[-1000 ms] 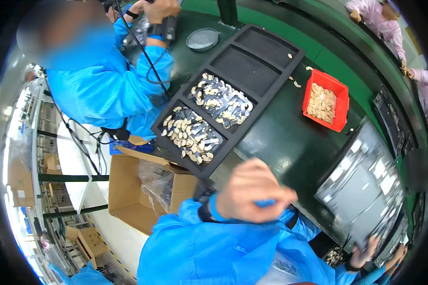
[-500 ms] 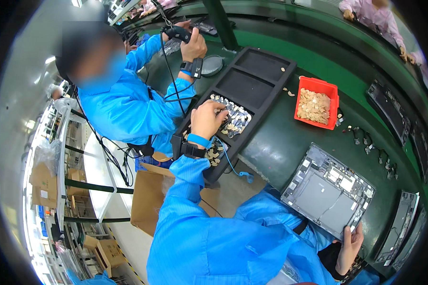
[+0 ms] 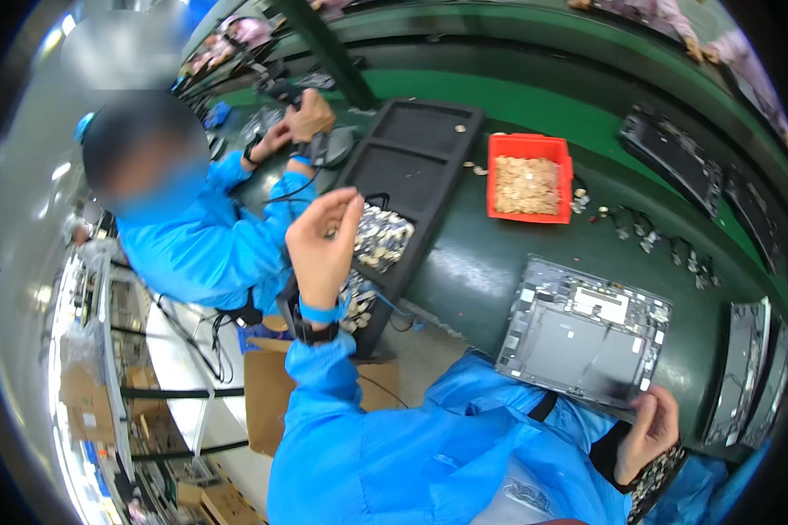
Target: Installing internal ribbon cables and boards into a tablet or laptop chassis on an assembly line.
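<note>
My left hand [image 3: 322, 252] is raised, seen from the back, above the near compartments of a long black tray [image 3: 429, 162] that hold several small metal parts [image 3: 383, 236]. Its fingertips are drawn together, and whatever lies between them is hidden. It wears a blue wrist strap and a black band. My right hand [image 3: 646, 430] grips the near right corner of an opened grey tablet chassis [image 3: 578, 337], which lies flat on the green bench [image 3: 464, 271] in front of me.
A red bin [image 3: 527, 179] of small pale parts stands beyond the chassis. More opened devices [image 3: 749, 376] lie at the right. A co-worker in blue [image 3: 193, 241] on my left handles a tool [image 3: 306, 118]. A cardboard box [image 3: 267, 398] sits below the bench edge.
My left hand has come up out of the tray's parts compartment and now hovers above it. My right hand has stayed on the chassis corner, and the view has turned a little to the right.
</note>
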`<state>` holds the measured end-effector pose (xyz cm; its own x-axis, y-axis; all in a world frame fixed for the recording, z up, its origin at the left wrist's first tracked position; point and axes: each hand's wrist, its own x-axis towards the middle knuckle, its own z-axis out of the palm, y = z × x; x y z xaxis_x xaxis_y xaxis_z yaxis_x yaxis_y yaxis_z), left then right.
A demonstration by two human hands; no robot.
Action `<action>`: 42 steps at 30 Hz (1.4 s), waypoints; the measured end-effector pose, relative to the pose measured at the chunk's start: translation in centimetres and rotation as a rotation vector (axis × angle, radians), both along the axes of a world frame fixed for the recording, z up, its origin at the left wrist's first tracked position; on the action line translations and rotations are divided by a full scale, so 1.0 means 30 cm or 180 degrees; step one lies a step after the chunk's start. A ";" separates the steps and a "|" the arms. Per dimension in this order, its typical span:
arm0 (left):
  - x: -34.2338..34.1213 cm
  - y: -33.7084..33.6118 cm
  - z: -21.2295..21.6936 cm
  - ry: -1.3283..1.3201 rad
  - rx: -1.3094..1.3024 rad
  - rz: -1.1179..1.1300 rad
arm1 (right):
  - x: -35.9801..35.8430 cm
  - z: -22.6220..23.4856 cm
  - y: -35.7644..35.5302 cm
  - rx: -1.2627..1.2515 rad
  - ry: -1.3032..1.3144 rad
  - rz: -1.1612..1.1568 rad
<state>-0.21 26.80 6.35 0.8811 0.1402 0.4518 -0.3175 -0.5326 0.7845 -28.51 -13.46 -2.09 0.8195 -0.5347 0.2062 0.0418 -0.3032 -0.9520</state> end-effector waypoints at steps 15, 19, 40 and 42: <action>-0.375 -0.720 -0.179 -0.0527 -0.0364 -0.3801 | 0.201 0.152 0.180 0.1441 -0.0044 0.0081; -0.353 -0.723 -0.157 -0.0476 -0.0388 -0.3011 | 0.207 0.124 0.171 0.1029 -0.0119 0.0035; -0.247 -0.648 -0.195 -0.0379 -0.0307 -0.2962 | 0.276 0.141 0.206 -0.0252 0.0153 0.0675; -0.241 -0.629 -0.194 -0.0608 -0.0106 -0.2846 | 0.282 0.137 0.214 -0.0276 0.0145 0.0727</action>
<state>-7.43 7.94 0.53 0.5783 -0.5430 0.6089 -0.7268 -0.0037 0.6869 -20.05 -7.04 2.02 0.9265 -0.3166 0.2033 0.0762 -0.3714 -0.9254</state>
